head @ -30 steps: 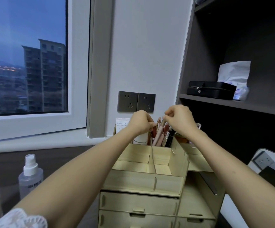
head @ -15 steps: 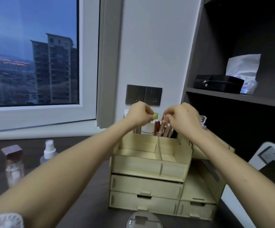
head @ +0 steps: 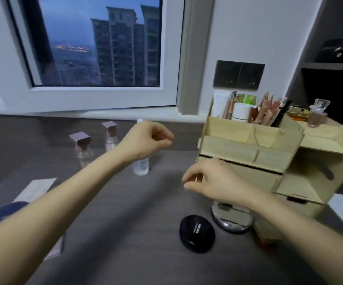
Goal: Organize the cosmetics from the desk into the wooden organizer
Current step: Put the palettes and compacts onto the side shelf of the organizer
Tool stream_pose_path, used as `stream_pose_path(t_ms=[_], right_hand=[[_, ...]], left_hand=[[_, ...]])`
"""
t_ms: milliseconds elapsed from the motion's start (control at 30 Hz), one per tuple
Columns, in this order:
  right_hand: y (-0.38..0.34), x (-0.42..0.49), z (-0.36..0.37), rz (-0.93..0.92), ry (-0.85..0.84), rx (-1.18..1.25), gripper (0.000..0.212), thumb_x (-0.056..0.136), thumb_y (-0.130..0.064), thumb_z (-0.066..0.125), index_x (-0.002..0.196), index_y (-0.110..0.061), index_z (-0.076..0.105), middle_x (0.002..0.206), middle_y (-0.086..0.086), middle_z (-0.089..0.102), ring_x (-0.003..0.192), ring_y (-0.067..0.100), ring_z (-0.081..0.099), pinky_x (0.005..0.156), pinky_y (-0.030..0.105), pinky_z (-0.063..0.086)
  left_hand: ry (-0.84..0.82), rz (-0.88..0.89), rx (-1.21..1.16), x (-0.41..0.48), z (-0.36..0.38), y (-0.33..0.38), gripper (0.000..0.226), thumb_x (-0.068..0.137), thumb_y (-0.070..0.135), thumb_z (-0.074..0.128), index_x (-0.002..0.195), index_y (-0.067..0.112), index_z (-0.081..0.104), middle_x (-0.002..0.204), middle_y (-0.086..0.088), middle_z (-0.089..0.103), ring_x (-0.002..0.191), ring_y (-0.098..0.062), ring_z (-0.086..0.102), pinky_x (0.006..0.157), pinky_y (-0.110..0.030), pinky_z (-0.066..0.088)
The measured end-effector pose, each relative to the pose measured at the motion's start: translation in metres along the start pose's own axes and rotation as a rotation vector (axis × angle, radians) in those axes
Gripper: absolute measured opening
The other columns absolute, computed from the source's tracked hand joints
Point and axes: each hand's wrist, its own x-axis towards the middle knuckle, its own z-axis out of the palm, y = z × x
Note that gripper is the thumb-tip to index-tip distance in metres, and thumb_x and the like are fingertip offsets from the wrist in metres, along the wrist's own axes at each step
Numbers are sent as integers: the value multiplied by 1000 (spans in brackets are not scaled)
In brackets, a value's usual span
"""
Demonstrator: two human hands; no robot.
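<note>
Left hand point(head: 146, 140) and right hand point(head: 207, 179) hover empty, fingers loosely curled, over the desk point(head: 125, 202) beside the wooden organizer point(head: 248, 153); the black compact point(head: 197, 233) lying near the right wrist looks light, hard and probably slippery, best pinched across its rim.

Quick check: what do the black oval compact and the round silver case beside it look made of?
The black oval compact: likely matte plastic, dull surface with white print. The round silver case: polished metal or chromed plastic, mirror-like reflections; cannot tell which.
</note>
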Motion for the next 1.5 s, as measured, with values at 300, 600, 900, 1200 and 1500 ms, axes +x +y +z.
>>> stream_pose_path(t_ms=[300,600,900,1200,1500], right_hand=[[-80,28,100,-136,-171,124,32,85,-36,64,113,-22,65,114,-5,65,104,12,57,88,23,42],[-159,52,170,-338,-165,228,80,72,-51,71,139,-23,38,144,-2,38,127,21,34,109,35,30],[-163,59,178,-298,-127,154,73,74,-55,66,135,-22,44,126,2,45,117,22,39,102,36,34],[-90,39,149,-84,-132,96,75,70,-59,66,134,-26,45,123,0,45,116,18,42,101,32,37],[-71,15,145,-29,11,173,63,71,-53,69,126,-27,53,117,-6,53,109,12,47,88,18,35]], left_hand=[[267,-332,320,-139,-83,-91,8,82,18,66,86,18,72,78,9,67,65,4,56,57,-3,38],[94,-688,536,-209,-94,-163,46,72,37,73,114,22,62,111,-11,56,102,-29,56,83,-30,44],[44,-748,618,-183,-94,-190,73,69,58,66,132,28,44,131,-11,49,121,-31,47,99,-43,43],[-222,-917,668,-147,-101,-192,78,63,64,66,124,18,45,126,-8,53,114,-29,51,92,-38,48],[-90,-739,479,-149,-73,-142,54,66,45,73,109,20,54,109,-5,59,99,-24,53,78,-30,47]])
